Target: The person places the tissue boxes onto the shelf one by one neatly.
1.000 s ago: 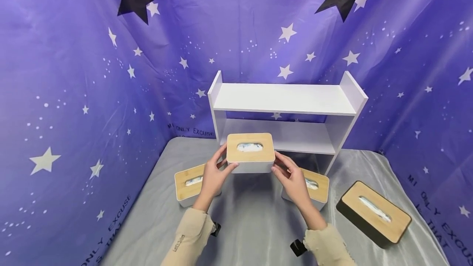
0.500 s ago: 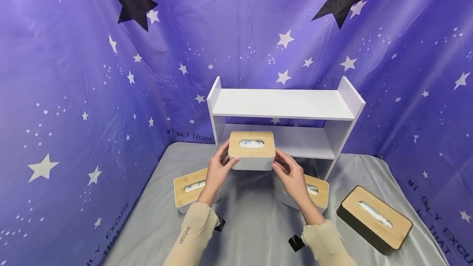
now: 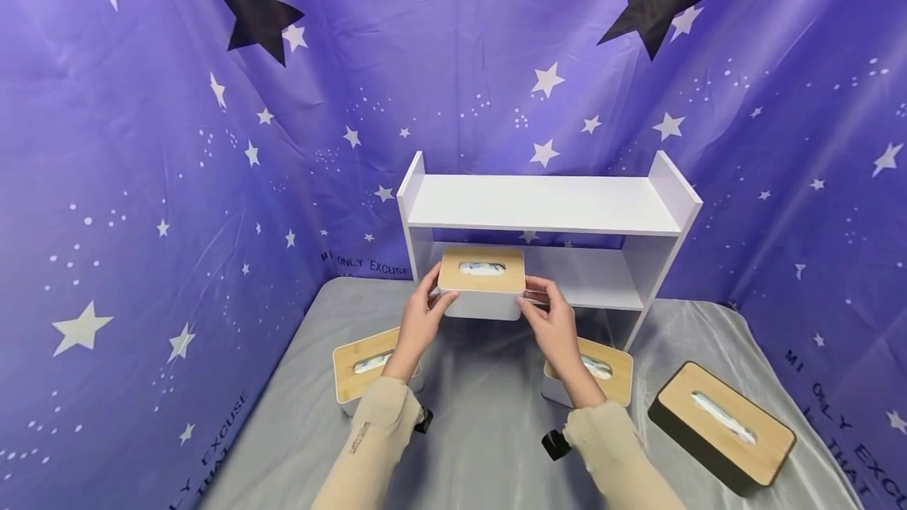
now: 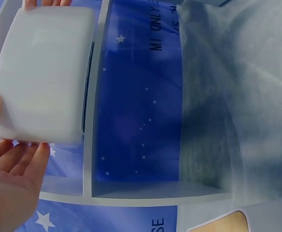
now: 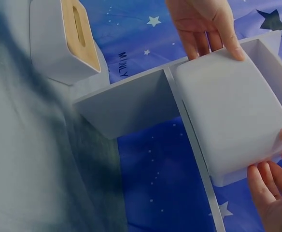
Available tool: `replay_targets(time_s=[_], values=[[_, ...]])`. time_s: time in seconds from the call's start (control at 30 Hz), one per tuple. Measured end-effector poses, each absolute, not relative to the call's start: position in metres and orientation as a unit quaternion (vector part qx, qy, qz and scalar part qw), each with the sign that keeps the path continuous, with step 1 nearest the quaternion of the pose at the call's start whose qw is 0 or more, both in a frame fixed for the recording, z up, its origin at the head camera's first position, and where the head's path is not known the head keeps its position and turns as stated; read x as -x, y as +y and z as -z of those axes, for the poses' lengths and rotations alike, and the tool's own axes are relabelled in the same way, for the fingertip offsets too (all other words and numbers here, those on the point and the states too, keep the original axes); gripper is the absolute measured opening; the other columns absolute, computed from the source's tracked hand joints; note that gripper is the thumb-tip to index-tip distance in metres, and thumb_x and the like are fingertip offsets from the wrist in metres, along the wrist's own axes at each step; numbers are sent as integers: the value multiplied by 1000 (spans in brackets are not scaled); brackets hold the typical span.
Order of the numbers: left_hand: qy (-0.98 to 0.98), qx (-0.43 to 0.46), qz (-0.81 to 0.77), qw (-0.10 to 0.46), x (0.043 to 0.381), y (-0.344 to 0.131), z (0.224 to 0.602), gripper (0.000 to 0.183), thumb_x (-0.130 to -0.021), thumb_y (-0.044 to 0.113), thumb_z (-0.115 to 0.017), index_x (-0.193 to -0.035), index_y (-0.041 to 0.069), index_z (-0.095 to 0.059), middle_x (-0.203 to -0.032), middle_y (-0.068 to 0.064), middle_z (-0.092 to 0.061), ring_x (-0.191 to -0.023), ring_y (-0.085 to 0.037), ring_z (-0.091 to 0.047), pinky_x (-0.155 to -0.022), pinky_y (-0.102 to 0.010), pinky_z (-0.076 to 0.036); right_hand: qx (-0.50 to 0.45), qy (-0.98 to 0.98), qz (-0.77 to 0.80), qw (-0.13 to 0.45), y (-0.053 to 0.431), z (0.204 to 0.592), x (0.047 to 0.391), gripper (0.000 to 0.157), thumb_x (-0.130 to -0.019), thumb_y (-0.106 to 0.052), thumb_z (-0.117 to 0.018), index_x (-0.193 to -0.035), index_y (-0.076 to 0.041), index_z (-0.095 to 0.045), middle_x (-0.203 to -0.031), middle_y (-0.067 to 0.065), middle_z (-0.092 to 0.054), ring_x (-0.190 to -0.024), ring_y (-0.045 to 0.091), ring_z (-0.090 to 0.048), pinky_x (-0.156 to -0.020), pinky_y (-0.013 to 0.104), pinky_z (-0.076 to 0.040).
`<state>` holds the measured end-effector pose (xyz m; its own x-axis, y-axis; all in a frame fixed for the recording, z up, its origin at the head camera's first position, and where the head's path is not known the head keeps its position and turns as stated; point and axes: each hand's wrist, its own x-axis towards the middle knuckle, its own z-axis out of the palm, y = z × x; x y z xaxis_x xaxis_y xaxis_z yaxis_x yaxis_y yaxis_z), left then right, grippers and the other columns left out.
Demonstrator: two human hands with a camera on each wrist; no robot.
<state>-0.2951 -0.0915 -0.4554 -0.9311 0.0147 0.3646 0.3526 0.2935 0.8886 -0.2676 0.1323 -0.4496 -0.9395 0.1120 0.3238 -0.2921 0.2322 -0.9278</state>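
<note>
A white tissue box (image 3: 482,282) with a bamboo-look lid is held level between both hands, at the front of the shelf's middle level. My left hand (image 3: 421,321) grips its left end, thumb on the near face and fingers round the side. At the other end my right hand (image 3: 551,325) grips it the same way. The wrist views show the white underside of the tissue box (image 4: 43,75), with the fingertips pressed to its ends. Behind it stands the white two-level shelf (image 3: 542,203).
Another white tissue box (image 3: 347,372) lies beside the left forearm, and one more white tissue box (image 3: 615,372) lies partly behind the right wrist. A black tissue box (image 3: 723,425) with a wooden lid sits far right on the grey cloth (image 3: 482,447). Purple star-printed curtains surround the table.
Both hands have carried the white tissue box slightly forward, toward the shelf's middle level. The other boxes stay where they were; the head view has tilted slightly.
</note>
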Motion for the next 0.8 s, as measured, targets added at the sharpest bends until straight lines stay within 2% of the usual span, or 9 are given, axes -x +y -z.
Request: replay_targets(time_s=[0.2,0.27,0.47,0.8], values=[[-783,114,589,165,306,-89,457,62,-95,19,-67,-150,3,-43,-149,-20,-51,-137,-36,-50,-107,-45,-50,-55,-783,-586,202,127,450,283,36,-95,-9,-67,-129,0,-59,-124,21,-64,-114,34,-64,-93,40,-60],[-783,110,587,173,310,-89,458,61,-95,19,-67,-149,2,-44,-147,-21,-52,-136,-36,-51,-107,-45,-51,-56,-781,-586,211,125,451,288,35,-94,-8,-68,-127,1,-60,-123,20,-65,-112,34,-65,-92,45,-59],[-784,86,584,192,319,-89,459,58,-93,16,-69,-145,-1,-49,-142,-24,-55,-132,-38,-55,-105,-48,-51,-59,-788,-570,227,121,455,301,33,-94,-9,-68,-125,0,-61,-120,20,-67,-110,34,-67,-91,44,-60],[-794,69,571,198,333,-88,456,55,-93,19,-70,-141,-1,-53,-138,-25,-58,-127,-39,-58,-104,-46,-52,-59,-804,-539,244,118,456,318,32,-95,-11,-67,-124,2,-61,-118,21,-68,-108,33,-68,-88,45,-61]])
